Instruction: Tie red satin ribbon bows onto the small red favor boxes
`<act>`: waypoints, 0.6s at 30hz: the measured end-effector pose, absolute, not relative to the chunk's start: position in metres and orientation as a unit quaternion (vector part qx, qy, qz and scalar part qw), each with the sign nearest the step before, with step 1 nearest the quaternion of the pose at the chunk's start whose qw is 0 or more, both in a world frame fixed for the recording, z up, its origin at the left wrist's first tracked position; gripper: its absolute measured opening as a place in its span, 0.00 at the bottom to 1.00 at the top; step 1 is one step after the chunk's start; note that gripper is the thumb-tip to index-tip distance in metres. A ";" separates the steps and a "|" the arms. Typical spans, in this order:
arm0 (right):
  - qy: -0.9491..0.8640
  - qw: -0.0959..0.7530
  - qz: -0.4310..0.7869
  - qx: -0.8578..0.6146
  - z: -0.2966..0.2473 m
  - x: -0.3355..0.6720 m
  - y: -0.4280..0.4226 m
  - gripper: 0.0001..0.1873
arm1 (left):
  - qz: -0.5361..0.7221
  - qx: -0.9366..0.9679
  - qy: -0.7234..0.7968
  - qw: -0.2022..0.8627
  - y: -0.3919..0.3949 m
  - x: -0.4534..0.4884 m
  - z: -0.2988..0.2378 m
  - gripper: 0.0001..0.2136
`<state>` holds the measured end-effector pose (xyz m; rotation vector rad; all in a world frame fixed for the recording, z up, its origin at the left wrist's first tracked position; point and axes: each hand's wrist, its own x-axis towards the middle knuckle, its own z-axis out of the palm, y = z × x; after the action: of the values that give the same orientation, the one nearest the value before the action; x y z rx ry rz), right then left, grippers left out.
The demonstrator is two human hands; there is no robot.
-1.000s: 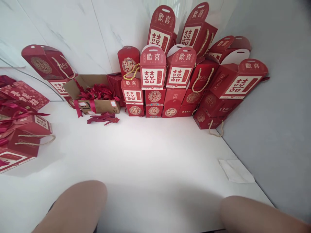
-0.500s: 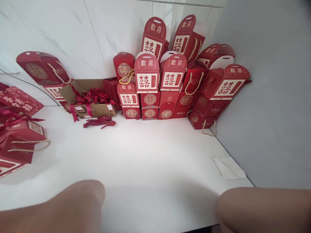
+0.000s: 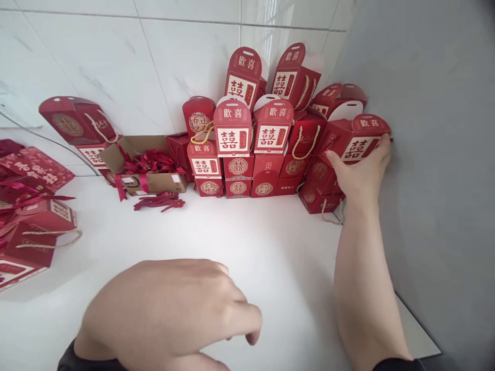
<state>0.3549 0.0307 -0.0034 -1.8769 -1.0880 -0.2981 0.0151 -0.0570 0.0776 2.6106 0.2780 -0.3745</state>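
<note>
My right hand (image 3: 361, 178) reaches to the far right and grips a red gift box (image 3: 353, 147) from the front, thumb on its left part and fingers at its right end. This box has a rounded handle flap and a cream label, and it sits on top of a stack of red gift boxes (image 3: 319, 178). In the foreground my left hand (image 3: 174, 309) hovers over the white table (image 3: 216, 234), back of the hand up. Its index finger is bent and stands apart from the thumb; nothing shows in it, and the other fingers are mostly hidden.
Stacked gift boxes (image 3: 240, 167) line the tiled wall. To their left stands an open cardboard box (image 3: 154, 185) of dark red ribbons, with loose ribbons (image 3: 160, 202) before it. More boxes (image 3: 34, 247) with rope handles fill the left edge. A grey wall (image 3: 436, 206) bounds the right.
My right hand has reached forward and taken hold of the top right gift box. My left hand has come into view over the table. The camera view has tilted slightly up.
</note>
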 end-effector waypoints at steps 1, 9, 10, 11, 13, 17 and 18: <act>-0.438 0.452 -0.125 -0.767 -0.005 0.356 0.032 0.58 | -0.135 0.955 0.103 0.244 -0.057 0.015 0.076 0.15; -0.402 0.438 -0.163 -0.787 -0.011 0.366 0.038 0.65 | -0.136 0.955 0.101 0.242 -0.056 0.015 0.071 0.14; -0.393 0.442 -0.164 -0.790 -0.012 0.365 0.040 0.65 | -0.137 0.956 0.102 0.240 -0.057 0.015 0.072 0.14; -0.384 0.448 -0.164 -0.791 -0.013 0.365 0.042 0.65 | -0.139 0.955 0.105 0.238 -0.058 0.014 0.072 0.14; -0.378 0.467 -0.169 -0.782 -0.014 0.365 0.045 0.63 | -0.145 0.955 0.111 0.234 -0.062 0.013 0.073 0.15; -0.388 0.498 -0.228 -0.741 -0.002 0.369 0.037 0.61 | -0.155 0.954 0.118 0.227 -0.066 0.009 0.075 0.17; -0.409 0.492 -0.245 -0.729 0.004 0.369 0.032 0.60 | -0.156 0.954 0.118 0.226 -0.066 0.009 0.075 0.17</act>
<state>0.3688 0.0321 0.0038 -1.7689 -0.9915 -0.5946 0.0088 -0.0664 0.0750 2.6304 0.3253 -0.4296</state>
